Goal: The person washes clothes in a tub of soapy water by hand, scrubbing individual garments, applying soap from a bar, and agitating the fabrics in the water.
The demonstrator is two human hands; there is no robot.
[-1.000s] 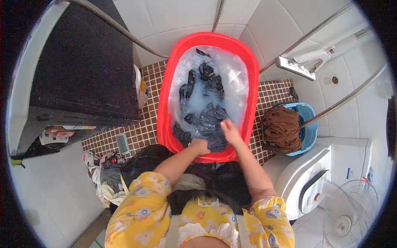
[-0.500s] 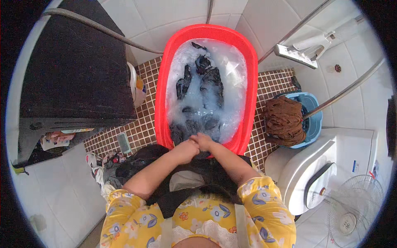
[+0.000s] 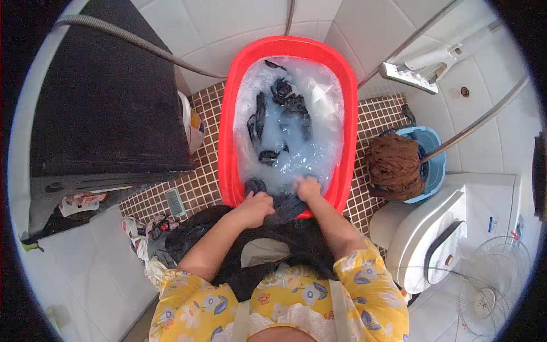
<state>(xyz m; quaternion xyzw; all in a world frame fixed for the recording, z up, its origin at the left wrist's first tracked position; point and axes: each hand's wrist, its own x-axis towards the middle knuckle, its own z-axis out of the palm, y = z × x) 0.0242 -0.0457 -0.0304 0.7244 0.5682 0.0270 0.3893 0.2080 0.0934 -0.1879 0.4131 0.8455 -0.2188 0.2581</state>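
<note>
A red oval tub [image 3: 225,131] holds cloudy, sudsy water with black garments [image 3: 296,108] partly sunk in it. Over the near rim lies a wet black garment [image 3: 286,208], stretched between my hands. My left hand [image 3: 254,210] is closed on its left part, beside a bunched black fold. At its right side, just above the water by the near right wall, is my right hand [image 3: 308,188]; its fingers are blurred and partly hidden, so I cannot tell whether they grip the cloth. A pale translucent piece [image 3: 323,100] floats at the far right of the tub.
Right of the tub, a brown mop [image 3: 394,165] rests in a blue bucket [image 3: 436,165]. A white toilet [image 3: 419,245] and a wire fan guard [image 3: 484,290] stand near right. Clothes [image 3: 151,239] lie at near left. A black cabinet [image 3: 102,97] and a white bucket [image 3: 191,122] stand left.
My hands were together at the tub's near rim. Now they are apart: the right has moved right and away, the left slightly left and nearer, with black cloth showing between them.
</note>
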